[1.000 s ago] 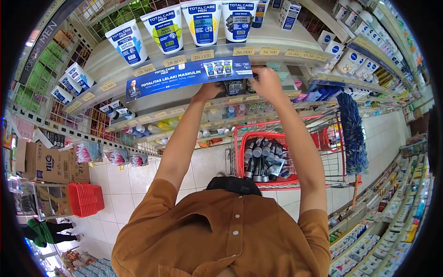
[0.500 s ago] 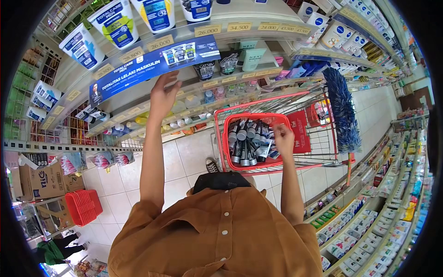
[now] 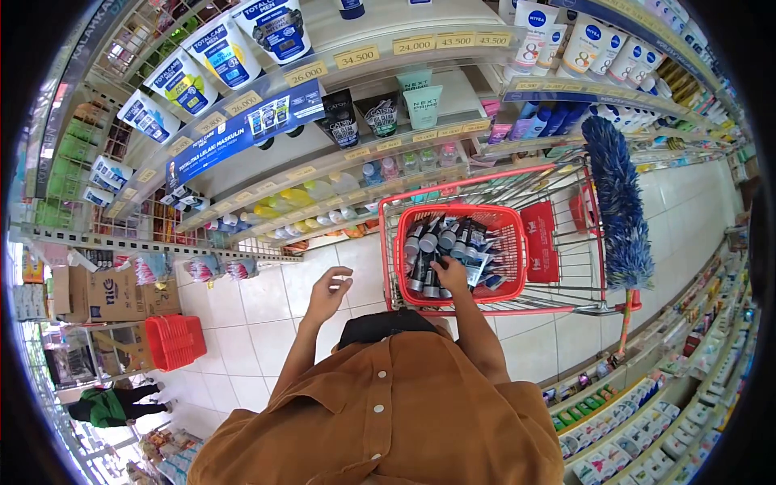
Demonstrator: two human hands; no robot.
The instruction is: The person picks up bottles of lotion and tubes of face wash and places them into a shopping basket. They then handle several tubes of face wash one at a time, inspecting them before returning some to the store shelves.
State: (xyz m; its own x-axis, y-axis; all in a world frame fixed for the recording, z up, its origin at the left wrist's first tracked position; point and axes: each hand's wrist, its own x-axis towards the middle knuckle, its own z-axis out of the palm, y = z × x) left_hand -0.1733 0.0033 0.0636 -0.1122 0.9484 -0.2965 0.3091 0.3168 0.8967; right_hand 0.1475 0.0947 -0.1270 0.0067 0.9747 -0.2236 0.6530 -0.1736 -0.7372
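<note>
A red basket (image 3: 521,250) stands in the shopping cart (image 3: 566,303), holding several dark tubes with grey caps (image 3: 428,242). My right hand (image 3: 453,276) reaches into it, its fingers bent onto a tube; whether it grips one is hard to see. My left hand (image 3: 330,293) hovers over the tiled floor left of the basket, fingers apart and holding nothing. On the shelf ahead, two black Gatsby tubes (image 3: 340,119) stand beside pale green tubes (image 3: 423,107). A blue banner (image 3: 234,139) hangs on the shelf front at the left.
A blue fluffy duster (image 3: 619,206) stands upright at the cart's right end. Stacked red baskets (image 3: 175,342) and a cardboard box (image 3: 117,293) are at the left. A person in green (image 3: 109,406) is at the far lower left. Stocked shelves (image 3: 630,420) curve along the right.
My left hand has come down from the shelf by the banner to above the floor. My right hand has moved down and left into the basket. The view has shifted slightly.
</note>
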